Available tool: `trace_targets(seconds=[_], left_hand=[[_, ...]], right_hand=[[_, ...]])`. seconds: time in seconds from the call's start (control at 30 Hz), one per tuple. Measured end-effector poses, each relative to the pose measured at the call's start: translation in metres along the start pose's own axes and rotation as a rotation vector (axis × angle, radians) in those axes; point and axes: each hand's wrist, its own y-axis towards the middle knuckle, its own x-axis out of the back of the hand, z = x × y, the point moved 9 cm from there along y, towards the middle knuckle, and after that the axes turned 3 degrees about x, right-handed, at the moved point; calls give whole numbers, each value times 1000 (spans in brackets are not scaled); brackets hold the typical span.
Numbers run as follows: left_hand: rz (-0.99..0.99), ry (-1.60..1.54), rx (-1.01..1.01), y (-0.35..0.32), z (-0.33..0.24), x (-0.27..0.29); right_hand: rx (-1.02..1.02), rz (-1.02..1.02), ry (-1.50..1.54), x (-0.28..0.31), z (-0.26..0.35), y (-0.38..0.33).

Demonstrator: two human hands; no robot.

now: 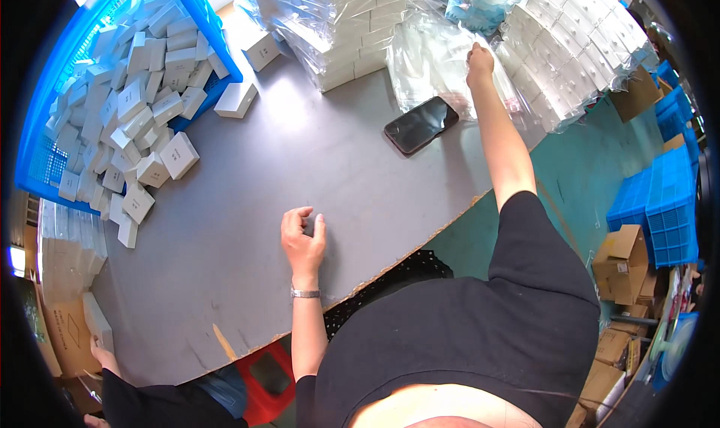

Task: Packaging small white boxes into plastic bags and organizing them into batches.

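Resting at plastic bags [424, 62], likely light, slippery, best edge-pinched, the right hand [481, 62] has a grip I cannot tell; the left hand [303, 242] curls loosely, empty.

Stretches the right hand [480, 63] forward on a nearly straight arm [504, 145]; holds the left hand [302, 246] nearer, with loosely curled fingers [297, 215].

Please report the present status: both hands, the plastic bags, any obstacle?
Left hand looks empty, fingers curled, over gray table. Right hand at clear plastic bags, grip unclear. Black phone near bags, possible obstacle.
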Motion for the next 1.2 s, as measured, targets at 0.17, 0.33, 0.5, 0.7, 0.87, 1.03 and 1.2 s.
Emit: trace_targets(seconds=[0.17, 0.33, 0.5, 0.7, 0.87, 1.03, 1.2], left_hand=[[-12, -800, 318, -5, 42, 19], [134, -1435, 481, -22, 22, 21], [-354, -828, 582, -94, 123, 126], [-376, -308, 751, -163, 165, 215], [-545, 864, 398, -79, 82, 277], [-411, 481, 241, 82, 129, 253], [-492, 278, 491, 211, 207, 242]], right_hand=[[136, 1036, 199, -88, 111, -243], [971, 1341, 30, -110, 176, -477], [1256, 1456, -44, -143, 185, -549], [977, 1976, -431, -238, 161, -531], [1033, 890, -650, -386, 187, -406], [844, 933, -596, -461, 138, -349], [801, 1275, -213, -390, 162, -392]])
